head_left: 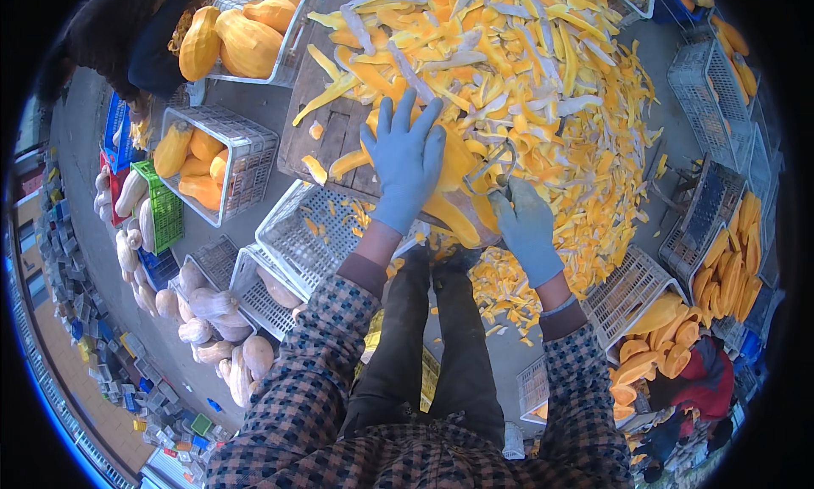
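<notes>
My left hand (402,163), in a blue-grey glove, lies flat with its fingers spread on a butternut squash (454,160). The squash rests on a wooden board (326,135); it is partly peeled to orange, and the hand covers some of it. Just right of it, my right hand (526,226), gloved alike, is closed round a peeler (492,169) with a metal frame. The peeler's head is at the squash's right side, and its handle is mostly hidden in the glove. A large heap of orange and pale peelings (551,91) spreads beyond and to the right of my hands.
A white crate (309,239) with a few scraps stands below my left forearm. Crates of peeled squash (222,154) stand at the left, near unpeeled squashes (219,311). More crates (632,298) and orange squashes (657,345) are at the right. Other people (695,379) are nearby.
</notes>
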Available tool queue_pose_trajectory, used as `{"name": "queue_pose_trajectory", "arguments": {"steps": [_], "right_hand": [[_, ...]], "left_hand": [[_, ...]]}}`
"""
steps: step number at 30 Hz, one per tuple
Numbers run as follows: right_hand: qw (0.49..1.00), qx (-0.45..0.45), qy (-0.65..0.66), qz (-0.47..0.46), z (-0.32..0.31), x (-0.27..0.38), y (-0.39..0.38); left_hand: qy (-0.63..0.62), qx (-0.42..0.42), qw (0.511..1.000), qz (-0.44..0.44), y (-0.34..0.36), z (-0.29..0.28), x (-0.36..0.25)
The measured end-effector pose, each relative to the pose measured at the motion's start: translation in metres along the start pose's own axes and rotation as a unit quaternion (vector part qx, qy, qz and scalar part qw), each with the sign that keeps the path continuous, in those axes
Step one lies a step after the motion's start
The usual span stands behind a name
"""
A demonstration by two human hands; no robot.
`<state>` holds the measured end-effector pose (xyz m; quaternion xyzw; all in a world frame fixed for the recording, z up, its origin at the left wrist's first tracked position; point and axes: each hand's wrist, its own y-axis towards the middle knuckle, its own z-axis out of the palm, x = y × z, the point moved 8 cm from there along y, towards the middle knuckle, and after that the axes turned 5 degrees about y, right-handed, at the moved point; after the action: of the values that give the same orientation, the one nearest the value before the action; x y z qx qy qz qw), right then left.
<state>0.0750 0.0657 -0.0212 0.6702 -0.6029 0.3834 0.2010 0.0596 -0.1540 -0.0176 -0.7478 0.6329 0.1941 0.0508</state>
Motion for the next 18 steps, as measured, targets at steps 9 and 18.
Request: {"name": "queue_pose_trajectory", "arguments": {"steps": [9, 18], "right_hand": [[0.976, 0.092, -0.178, -0.091, 0.036, 0.024, -0.011], [0.977, 0.099, -0.184, -0.041, 0.025, 0.005, 0.006]], "left_hand": [[0.056, 0.016, 0.998, 0.013, 0.022, 0.002, -0.022], [0.024, 0.035, 0.985, 0.168, 0.044, 0.006, -0.031]]}}
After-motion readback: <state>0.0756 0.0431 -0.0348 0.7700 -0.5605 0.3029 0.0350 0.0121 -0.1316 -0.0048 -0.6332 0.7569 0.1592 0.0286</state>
